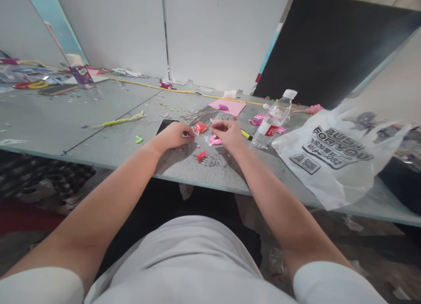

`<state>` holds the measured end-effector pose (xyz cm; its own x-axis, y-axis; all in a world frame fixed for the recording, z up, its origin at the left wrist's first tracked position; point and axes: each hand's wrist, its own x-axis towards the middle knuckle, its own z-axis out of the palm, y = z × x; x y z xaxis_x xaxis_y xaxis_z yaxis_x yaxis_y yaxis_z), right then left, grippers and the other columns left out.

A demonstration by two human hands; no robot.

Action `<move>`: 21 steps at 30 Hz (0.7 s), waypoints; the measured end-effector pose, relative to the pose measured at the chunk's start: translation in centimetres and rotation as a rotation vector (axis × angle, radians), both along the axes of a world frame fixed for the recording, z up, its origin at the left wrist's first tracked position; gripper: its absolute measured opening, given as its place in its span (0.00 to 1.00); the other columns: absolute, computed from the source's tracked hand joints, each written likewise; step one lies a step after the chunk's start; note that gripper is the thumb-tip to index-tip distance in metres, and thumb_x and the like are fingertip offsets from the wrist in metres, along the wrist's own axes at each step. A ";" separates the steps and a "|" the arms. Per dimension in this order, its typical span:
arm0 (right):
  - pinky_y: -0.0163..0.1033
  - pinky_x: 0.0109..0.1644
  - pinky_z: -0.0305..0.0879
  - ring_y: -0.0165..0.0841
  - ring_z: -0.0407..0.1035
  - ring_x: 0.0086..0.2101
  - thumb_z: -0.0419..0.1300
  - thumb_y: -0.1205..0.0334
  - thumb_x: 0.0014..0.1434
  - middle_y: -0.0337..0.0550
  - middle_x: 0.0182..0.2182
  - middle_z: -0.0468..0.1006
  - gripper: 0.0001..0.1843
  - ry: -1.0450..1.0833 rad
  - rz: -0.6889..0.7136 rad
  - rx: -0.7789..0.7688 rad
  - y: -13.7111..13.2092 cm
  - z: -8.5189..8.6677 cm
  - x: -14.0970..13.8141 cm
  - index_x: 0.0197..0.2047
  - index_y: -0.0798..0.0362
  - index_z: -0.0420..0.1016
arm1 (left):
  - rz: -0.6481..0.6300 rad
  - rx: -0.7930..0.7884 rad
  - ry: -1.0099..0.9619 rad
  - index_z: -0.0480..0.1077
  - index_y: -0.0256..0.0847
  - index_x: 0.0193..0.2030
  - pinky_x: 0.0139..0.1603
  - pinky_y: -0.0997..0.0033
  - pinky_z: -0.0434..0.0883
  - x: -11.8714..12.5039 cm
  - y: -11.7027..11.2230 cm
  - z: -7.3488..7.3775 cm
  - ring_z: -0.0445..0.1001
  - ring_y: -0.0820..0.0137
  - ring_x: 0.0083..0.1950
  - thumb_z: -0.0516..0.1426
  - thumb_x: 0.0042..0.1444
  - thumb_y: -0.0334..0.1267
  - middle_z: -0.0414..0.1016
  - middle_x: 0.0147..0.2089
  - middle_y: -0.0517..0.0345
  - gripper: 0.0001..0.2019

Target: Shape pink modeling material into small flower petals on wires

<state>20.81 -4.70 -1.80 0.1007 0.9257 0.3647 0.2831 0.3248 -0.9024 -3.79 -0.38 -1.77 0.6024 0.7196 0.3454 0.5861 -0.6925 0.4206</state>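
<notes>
Both my hands rest on the grey table (108, 141) close together. My left hand (175, 135) is curled, its fingertips pinched on something small and red that I cannot make out. My right hand (228, 133) is also curled, fingertips pinched above a small clear bag with pink pieces (215, 141). Between the hands lies a small bag of red pieces (200, 127). A red bit on a thin wire ring (202, 156) lies nearer to me. A bundle of thin wires (200, 115) lies just beyond the hands.
A clear water bottle (273, 119) lies on its side to the right, by a yellow marker (246, 135). A white printed plastic bag (332, 157) hangs over the right edge. Pink paper (232, 106), a dark phone (164, 125), yellow-green pipe cleaners (120, 120) and craft clutter (36, 82) lie around.
</notes>
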 end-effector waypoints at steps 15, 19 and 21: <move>0.34 0.30 0.81 0.32 0.82 0.29 0.64 0.76 0.65 0.42 0.30 0.84 0.08 -0.030 0.022 -0.128 -0.3 0.0 -0.2 0.40 0.53 0.81 | 0.019 0.045 0.127 0.85 0.38 0.43 0.49 0.62 0.72 -0.1 1.0 -0.6 0.81 0.58 0.44 0.64 0.59 0.39 0.87 0.43 0.47 0.10; 0.34 0.30 0.80 0.32 0.80 0.28 0.71 0.73 0.61 0.40 0.26 0.82 0.07 -0.050 0.011 -0.125 -0.8 0.4 -0.1 0.33 0.54 0.80 | 0.025 0.043 0.136 0.85 0.38 0.44 0.48 0.62 0.73 -0.2 0.7 -0.4 0.81 0.59 0.45 0.62 0.59 0.40 0.87 0.44 0.48 0.12; 0.33 0.29 0.78 0.31 0.78 0.26 0.70 0.69 0.64 0.40 0.24 0.81 0.09 -0.063 0.006 -0.126 -0.9 0.7 -0.1 0.31 0.54 0.80 | 0.029 0.040 0.138 0.84 0.39 0.44 0.48 0.63 0.73 -0.2 0.7 -0.4 0.81 0.59 0.45 0.62 0.59 0.41 0.87 0.44 0.49 0.12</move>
<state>20.74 -5.63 -1.14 0.0757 0.9650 0.2510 0.3392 0.2118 -0.9166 -4.02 0.34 -2.18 0.6254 0.7247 0.2893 0.6561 -0.6891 0.3077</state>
